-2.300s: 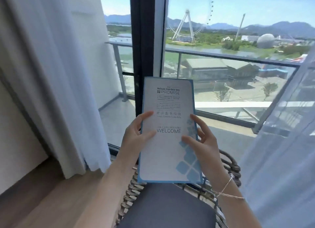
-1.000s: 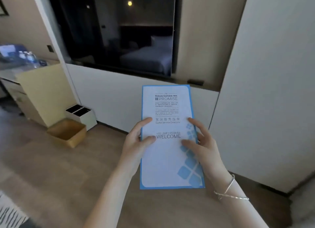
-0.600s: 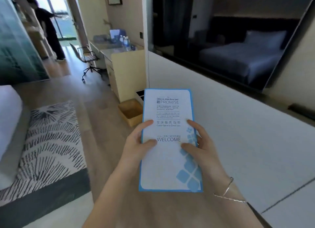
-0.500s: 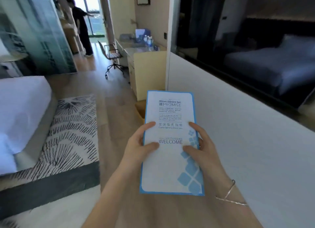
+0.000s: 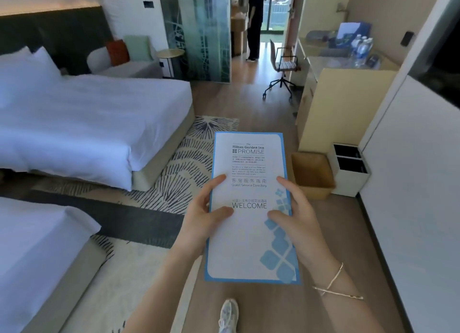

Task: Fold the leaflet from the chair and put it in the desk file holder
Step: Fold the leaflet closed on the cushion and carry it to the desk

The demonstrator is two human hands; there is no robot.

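Leaflet (image 5: 249, 233) upright, long axis vertical, frame centre; left hand (image 5: 199, 220) & right hand (image 5: 296, 220) pinch its sides. Wood floor (image 5: 249, 108), beds (image 5: 87, 113) left, desk (image 5: 343, 83) upper right.

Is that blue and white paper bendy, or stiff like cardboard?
Probably fairly stiff: the leaflet stands up flat above the left hand and right hand without drooping. It looks thin, so likely light and easy to bend. Its surface may be smooth and a bit slippery.

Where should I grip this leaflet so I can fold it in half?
Probably grip the leaflet near its top and bottom short edges, coming in from its long sides. It is tall and narrow, and the left hand and right hand now pinch mid-height, about where a crosswise crease would run.
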